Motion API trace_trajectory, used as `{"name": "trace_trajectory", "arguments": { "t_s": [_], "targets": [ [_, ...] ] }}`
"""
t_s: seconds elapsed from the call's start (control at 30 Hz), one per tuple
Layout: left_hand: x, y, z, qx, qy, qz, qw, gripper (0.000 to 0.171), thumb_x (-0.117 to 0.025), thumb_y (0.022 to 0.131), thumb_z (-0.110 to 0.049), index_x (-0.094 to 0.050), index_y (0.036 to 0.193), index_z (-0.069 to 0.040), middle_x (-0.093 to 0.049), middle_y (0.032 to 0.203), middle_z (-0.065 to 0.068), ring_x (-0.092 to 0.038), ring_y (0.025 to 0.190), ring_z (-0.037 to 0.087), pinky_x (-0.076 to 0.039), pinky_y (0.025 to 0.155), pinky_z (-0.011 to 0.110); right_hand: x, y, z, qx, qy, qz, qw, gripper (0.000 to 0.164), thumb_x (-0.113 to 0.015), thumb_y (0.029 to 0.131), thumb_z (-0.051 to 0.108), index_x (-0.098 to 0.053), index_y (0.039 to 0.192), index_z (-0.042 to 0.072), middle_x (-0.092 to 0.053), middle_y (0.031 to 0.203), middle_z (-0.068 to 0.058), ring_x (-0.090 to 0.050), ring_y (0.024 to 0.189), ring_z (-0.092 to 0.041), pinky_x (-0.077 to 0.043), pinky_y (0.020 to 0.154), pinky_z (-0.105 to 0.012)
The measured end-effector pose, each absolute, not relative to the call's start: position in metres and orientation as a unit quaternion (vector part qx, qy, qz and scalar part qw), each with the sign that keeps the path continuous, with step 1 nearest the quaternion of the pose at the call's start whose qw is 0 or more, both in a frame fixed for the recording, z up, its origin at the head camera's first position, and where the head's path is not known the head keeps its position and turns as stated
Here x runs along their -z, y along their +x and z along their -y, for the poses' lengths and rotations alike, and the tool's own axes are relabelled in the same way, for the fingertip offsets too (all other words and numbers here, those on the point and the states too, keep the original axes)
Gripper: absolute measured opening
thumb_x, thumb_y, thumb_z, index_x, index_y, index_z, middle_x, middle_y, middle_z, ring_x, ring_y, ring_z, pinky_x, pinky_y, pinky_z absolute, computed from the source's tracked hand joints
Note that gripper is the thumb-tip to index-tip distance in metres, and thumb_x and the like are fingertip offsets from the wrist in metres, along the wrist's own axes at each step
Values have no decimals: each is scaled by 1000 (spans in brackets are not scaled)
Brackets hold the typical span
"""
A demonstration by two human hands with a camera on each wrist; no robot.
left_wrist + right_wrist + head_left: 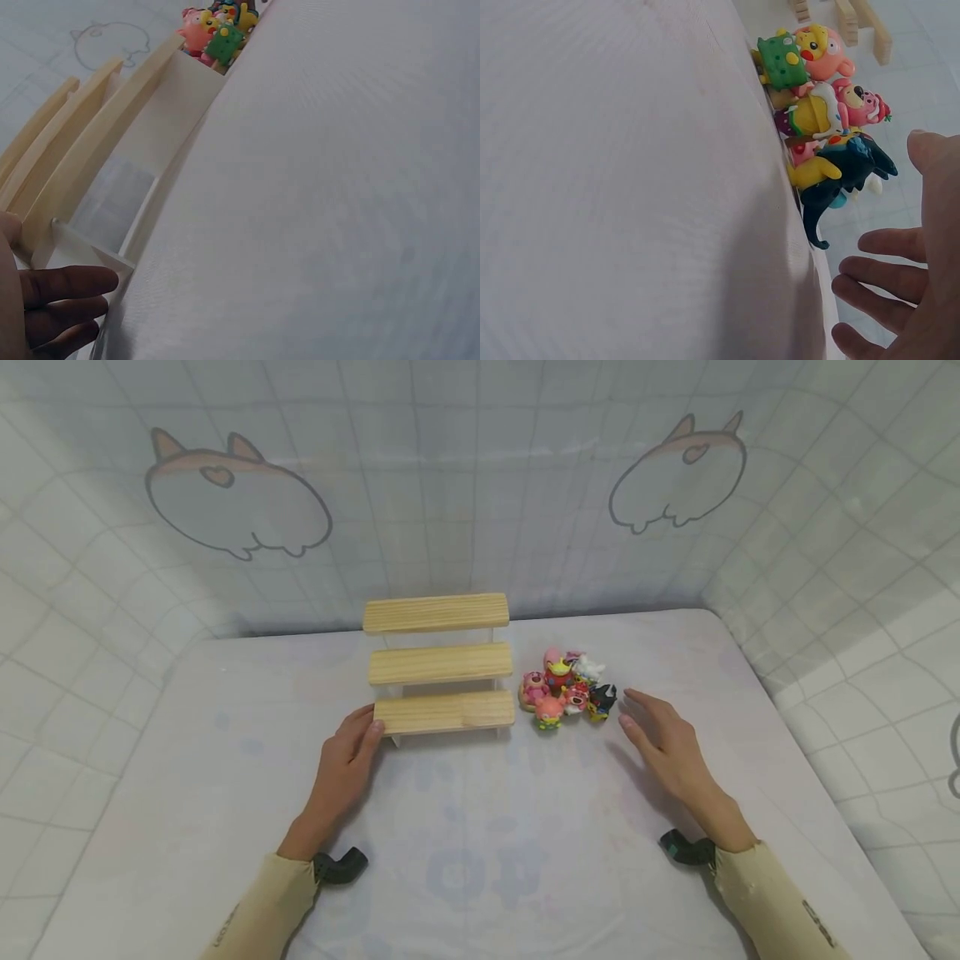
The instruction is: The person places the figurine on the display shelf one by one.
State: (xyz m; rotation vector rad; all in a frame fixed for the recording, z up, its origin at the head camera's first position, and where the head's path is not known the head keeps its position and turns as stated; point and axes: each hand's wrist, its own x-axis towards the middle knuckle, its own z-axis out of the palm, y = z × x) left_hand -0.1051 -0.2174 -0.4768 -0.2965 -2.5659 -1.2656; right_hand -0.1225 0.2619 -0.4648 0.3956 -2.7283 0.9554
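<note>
A three-step display stand (444,712) with pale wooden boards and white supports stands near the back of the table. My left hand (351,750) is at the left end of its lowest board, the thumb touching the board's corner. In the left wrist view, the fingers (71,283) extend fairly straight beside the white support. Right of the stand sits a cluster of several small colourful toy figurines (549,713). My right hand (671,752) is just right of them, fingers spread and holding nothing. Nearest to it is a dark-capped figurine with yellow arms (847,169).
A pale cloth (465,852) with faint prints covers the table. White grid-patterned curtains (465,485) with dog drawings rise behind and at both sides. Dark curved devices (341,866) are strapped at both wrists, by the beige sleeves.
</note>
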Motion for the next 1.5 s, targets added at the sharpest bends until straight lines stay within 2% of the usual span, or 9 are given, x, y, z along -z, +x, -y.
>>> {"name": "trace_trajectory", "arguments": {
  "t_s": [0.4, 0.6, 0.77, 0.87, 1.23, 1.5],
  "targets": [
    [477, -105, 217, 435, -101, 884, 141, 39, -47, 104, -28, -59, 131, -2, -53, 136, 14, -47, 128, 31, -34, 104, 51, 462, -124, -257, -337, 128, 926, 113, 50, -59, 98, 36, -50, 141, 13, -53, 138, -9, -44, 130, -32, -34, 103, -55],
    [476, -105, 216, 435, -105, 883, 143, 38, -48, 104, -27, -60, 131, -3, -53, 136, 14, -47, 128, 31, -35, 104, 51, 461, -125, -249, -367, 144, 907, 147, 48, -71, 91, 27, -57, 133, 9, -59, 131, -7, -56, 116, -29, -45, 94, -49],
    [476, -105, 217, 433, -102, 884, 142, 38, -49, 104, -27, -60, 131, -3, -53, 136, 14, -47, 128, 32, -35, 103, 52, 462, -130, -242, -371, 158, 897, 178, 49, -78, 84, 19, -60, 128, 5, -66, 118, -10, -64, 102, -28, -53, 85, -43],
    [477, -105, 217, 435, -100, 884, 143, 38, -49, 104, -28, -60, 130, -3, -53, 136, 15, -47, 128, 32, -35, 103, 52, 463, -133, -238, -371, 147, 898, 186, 49, -81, 82, 19, -62, 125, 6, -68, 110, -10, -67, 93, -28, -55, 78, -42],
    [480, -107, 215, 438, -107, 879, 152, 36, -50, 104, -26, -61, 130, -4, -54, 135, 13, -48, 127, 30, -36, 103, 50, 466, -137, -226, -365, 94, 909, 176, 49, -85, 77, 24, -64, 117, 6, -69, 98, -7, -65, 88, -23, -57, 73, -39],
    [480, -108, 217, 435, -98, 883, 148, 38, -49, 104, -28, -60, 130, -2, -53, 136, 14, -48, 127, 31, -35, 104, 51, 466, -139, -223, -372, 106, 901, 199, 45, -86, 76, 22, -67, 112, 2, -69, 94, -10, -66, 81, -25, -57, 66, -38]
  ]
}}
